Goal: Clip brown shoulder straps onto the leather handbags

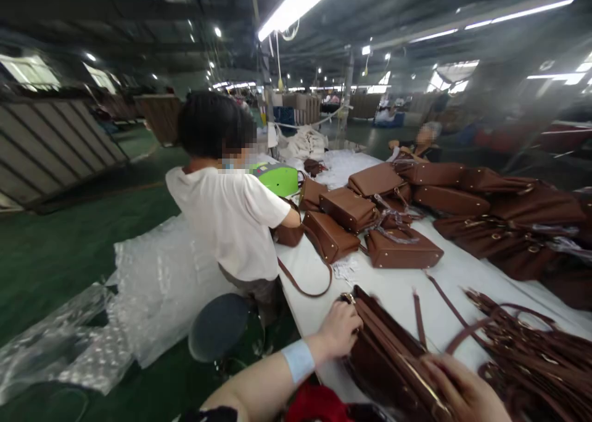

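A brown handbag (393, 360) lies at a slant across the near edge of the white table, its opening upward, with gold-coloured metal along the rim. My left hand (340, 328), with a pale blue band on the wrist, has its fingers curled around the bag's far left end, by a gold metal fitting. At the near right end, my right hand (462, 388) grips the bag's side beside the gold-coloured strip; part of that hand is cut off by the frame. Brown straps (531, 342) with gold hardware are heaped to the right of the bag.
Several finished brown bags (404, 249) stand across the white table (300, 274). A co-worker in a white shirt (226, 218) stands at its left side, near a green item (280, 178). A dark round stool (219, 326) and clear plastic wrap (157, 286) are on the left.
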